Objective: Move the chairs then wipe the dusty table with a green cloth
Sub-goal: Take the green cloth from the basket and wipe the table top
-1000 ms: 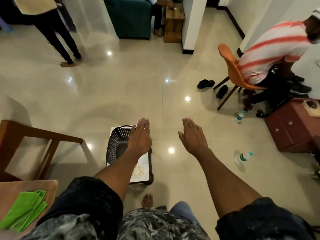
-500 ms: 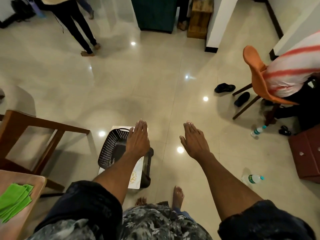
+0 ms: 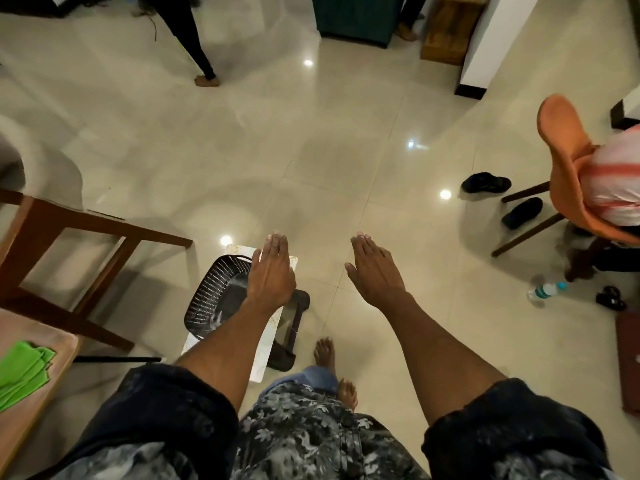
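My left hand (image 3: 272,271) and my right hand (image 3: 375,271) are stretched out flat in front of me, palms down, fingers straight, holding nothing. A folded green cloth (image 3: 24,372) lies on the corner of a wooden table (image 3: 38,407) at the lower left, well away from both hands. A brown wooden chair (image 3: 79,244) stands beside that table at the left. An orange chair (image 3: 571,168) with a person seated on it is at the far right.
Under my left hand a black perforated basket (image 3: 214,292) sits on a low white stool (image 3: 266,344). Black shoes (image 3: 485,183), a water bottle (image 3: 545,291) and a red cabinet (image 3: 628,358) lie at the right. Another person's legs (image 3: 194,39) stand at the back.
The view has tilted down and swung right; the table and cloth slid towards the left edge. Both hands stay stretched out flat with nothing in them.
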The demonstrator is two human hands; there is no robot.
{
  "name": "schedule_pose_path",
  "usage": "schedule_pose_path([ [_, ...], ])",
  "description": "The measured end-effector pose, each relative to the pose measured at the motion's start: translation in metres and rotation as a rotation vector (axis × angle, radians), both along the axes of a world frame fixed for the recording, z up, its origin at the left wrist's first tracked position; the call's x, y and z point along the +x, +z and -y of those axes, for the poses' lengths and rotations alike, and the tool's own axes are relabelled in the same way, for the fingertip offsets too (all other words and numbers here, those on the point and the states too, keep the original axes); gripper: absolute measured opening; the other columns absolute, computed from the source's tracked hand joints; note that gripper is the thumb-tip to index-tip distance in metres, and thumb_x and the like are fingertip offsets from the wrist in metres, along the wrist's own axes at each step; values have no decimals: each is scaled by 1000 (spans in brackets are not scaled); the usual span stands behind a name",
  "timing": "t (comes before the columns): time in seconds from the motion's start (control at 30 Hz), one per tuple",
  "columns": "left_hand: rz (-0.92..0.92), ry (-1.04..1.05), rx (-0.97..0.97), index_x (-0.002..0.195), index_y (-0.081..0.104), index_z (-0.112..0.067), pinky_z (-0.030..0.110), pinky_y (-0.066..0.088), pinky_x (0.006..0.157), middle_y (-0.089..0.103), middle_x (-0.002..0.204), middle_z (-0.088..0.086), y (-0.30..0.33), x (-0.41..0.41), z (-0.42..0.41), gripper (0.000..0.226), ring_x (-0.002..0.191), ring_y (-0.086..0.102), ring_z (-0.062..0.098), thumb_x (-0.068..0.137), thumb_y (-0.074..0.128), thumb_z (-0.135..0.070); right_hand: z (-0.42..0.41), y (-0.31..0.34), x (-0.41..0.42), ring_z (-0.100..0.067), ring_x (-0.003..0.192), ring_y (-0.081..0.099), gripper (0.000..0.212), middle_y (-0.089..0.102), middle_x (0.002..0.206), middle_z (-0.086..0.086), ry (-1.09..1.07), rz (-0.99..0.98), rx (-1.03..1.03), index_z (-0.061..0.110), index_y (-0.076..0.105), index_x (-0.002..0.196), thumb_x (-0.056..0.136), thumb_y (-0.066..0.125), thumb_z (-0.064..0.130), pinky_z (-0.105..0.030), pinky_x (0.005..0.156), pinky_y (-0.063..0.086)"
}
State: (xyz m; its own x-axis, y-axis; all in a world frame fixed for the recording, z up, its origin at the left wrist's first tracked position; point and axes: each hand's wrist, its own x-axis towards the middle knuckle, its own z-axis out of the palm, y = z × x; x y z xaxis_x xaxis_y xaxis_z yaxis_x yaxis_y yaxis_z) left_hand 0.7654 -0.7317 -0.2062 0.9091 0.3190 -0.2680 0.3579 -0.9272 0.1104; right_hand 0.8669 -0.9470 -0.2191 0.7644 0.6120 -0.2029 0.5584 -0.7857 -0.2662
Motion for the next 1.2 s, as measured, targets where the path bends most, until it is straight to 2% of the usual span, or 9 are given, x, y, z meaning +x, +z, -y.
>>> schedule_pose_path([
  [0.6,50,197,51,168,3,-3,42,13,133,1,178,16,-1,136,-80,72,166,2,27,109,41,-20,-98,18,177,-28,162,20,61,25,172,-15,199,69,-9,5,25,163,113,39,36,-41,125,26],
  [0.87,18,404,36,168,5,-3,42,17,131,2,178,15,-15,193,-121,75,166,5,27,106,44,-19,-160,0,273,-27,164,15,64,20,174,-15,395,35,-23,5,18,166,114,35,39,-40,127,22],
  [1.0,58,555,-15,168,6,-4,43,14,131,3,178,15,-7,231,-138,75,166,4,26,106,46,-18,-189,4,339,-30,162,19,64,24,172,-18,475,41,-5,2,21,165,114,37,38,-43,127,23],
  [1.2,88,744,-40,167,12,-5,45,18,132,10,177,14,-3,262,-148,74,165,9,27,103,48,-15,-230,4,414,-30,162,22,64,27,172,-19,615,59,-26,2,23,165,114,38,38,-43,126,24],
])
